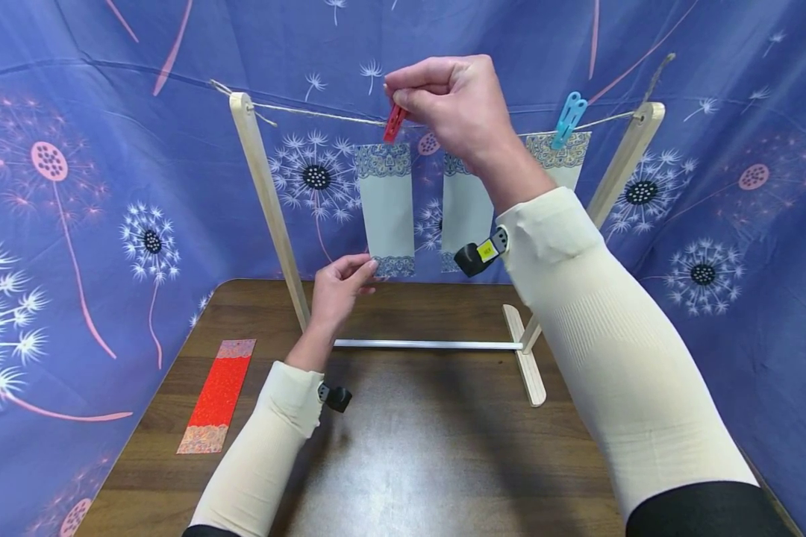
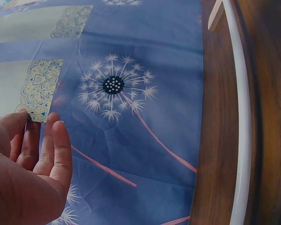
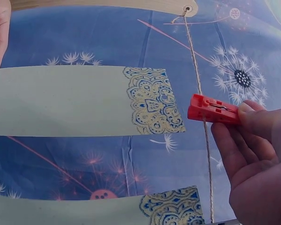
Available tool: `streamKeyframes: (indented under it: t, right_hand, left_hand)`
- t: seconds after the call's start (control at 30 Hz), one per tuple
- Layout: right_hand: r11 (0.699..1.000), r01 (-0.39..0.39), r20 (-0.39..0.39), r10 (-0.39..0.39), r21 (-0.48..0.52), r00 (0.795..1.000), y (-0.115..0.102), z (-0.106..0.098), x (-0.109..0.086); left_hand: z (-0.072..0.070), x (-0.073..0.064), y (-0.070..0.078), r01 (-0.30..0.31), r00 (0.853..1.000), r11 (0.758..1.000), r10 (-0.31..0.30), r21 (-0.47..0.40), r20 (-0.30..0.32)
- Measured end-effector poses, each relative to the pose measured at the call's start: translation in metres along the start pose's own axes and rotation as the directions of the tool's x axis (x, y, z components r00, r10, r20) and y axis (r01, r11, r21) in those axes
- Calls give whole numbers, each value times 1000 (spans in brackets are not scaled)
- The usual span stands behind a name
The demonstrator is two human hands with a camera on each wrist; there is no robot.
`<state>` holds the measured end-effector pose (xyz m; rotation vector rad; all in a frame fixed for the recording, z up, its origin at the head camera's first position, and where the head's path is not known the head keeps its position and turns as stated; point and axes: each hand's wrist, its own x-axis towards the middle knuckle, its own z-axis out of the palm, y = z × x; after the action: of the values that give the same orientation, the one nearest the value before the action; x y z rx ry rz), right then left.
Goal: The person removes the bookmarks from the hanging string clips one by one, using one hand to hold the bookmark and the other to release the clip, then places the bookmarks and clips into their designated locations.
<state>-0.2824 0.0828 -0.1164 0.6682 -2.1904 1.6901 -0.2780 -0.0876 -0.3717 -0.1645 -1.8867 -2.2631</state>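
A red clothespin (image 1: 394, 124) is pinched between the thumb and fingers of my right hand (image 1: 462, 108), at the rope (image 1: 322, 112). In the right wrist view the clothespin (image 3: 213, 110) lies across the rope, a small gap from the card's patterned top edge. That pale card strip (image 1: 387, 209) stands upright just below the rope. My left hand (image 1: 338, 292) pinches its lower left corner; the left wrist view shows the thumb on the patterned end (image 2: 43, 89).
A second pale card (image 1: 466, 205) hangs to the right, its top partly behind my right hand. A blue clothespin (image 1: 569, 119) clips a third card (image 1: 556, 151) to the rope. Wooden posts (image 1: 269, 201) and a white bar (image 1: 430, 344) form the rack. A red card (image 1: 217, 395) lies at left.
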Motion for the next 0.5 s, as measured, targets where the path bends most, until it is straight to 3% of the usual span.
streamKeyframes:
  t: [0.33,0.5]
  right_hand:
    - [996,37,-43,-34,77,999,-11,0,-10]
    - [995,58,-68,-53,78,996,-19,-4,-18]
  left_hand:
    - [-6,-7,3,13,1000,1000,-13,1,-4]
    - [-12,-9,-2,-16,1000,1000,16,4,-15]
